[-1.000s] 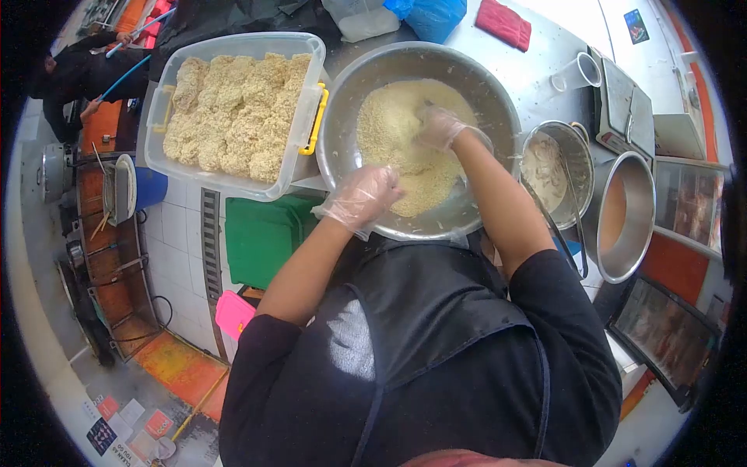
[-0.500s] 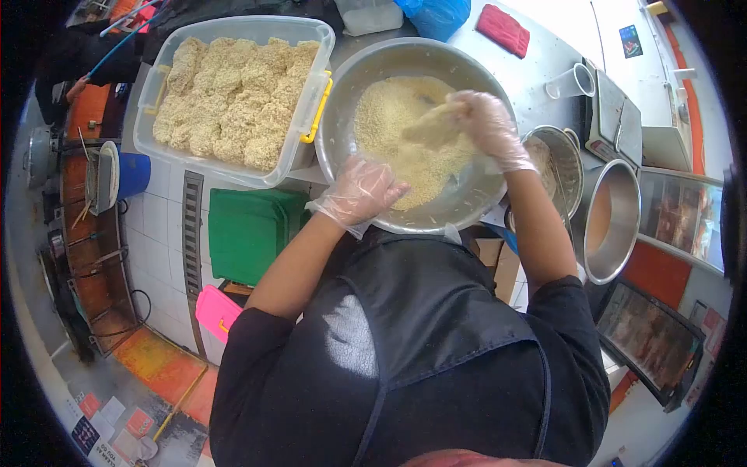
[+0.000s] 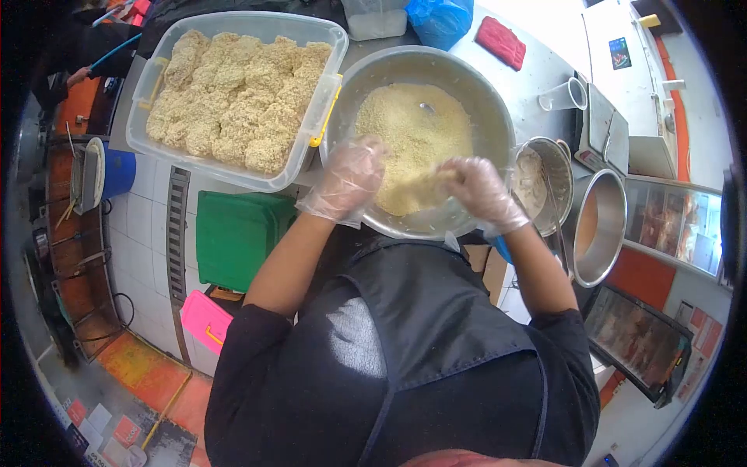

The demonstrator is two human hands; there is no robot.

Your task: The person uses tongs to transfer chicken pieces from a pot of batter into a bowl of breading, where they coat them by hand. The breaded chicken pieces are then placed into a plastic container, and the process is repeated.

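Note:
A wide metal bowl (image 3: 486, 101) holds pale yellow breadcrumbs (image 3: 424, 128), with a spoon-like metal piece (image 3: 426, 108) showing in them. My right hand (image 3: 481, 188), in a clear plastic glove, grips the end of a crumb-coated piece of food (image 3: 420, 191) low over the crumbs. The piece looks smeared by motion. On the bowl's near left side is my gloved left hand (image 3: 350, 177), its fingers curled; whatever they hold, if anything, is hidden. Left of the bowl, a clear plastic tub (image 3: 233, 175) with yellow handles is filled with crumb-coated pieces (image 3: 241, 97).
To the right stand a metal pot (image 3: 562, 187) with a whitish mix and another pot (image 3: 603, 226) with orange-brown liquid. A plastic cup (image 3: 564, 96) and a red cloth (image 3: 500, 43) lie behind. A green bin (image 3: 241, 237) stands below the tub. Another person's hand (image 3: 78, 76) shows far left.
My right hand has come down and nearer with the coated piece. My left hand has risen slightly, and its fingers have curled. The view has shifted a little.

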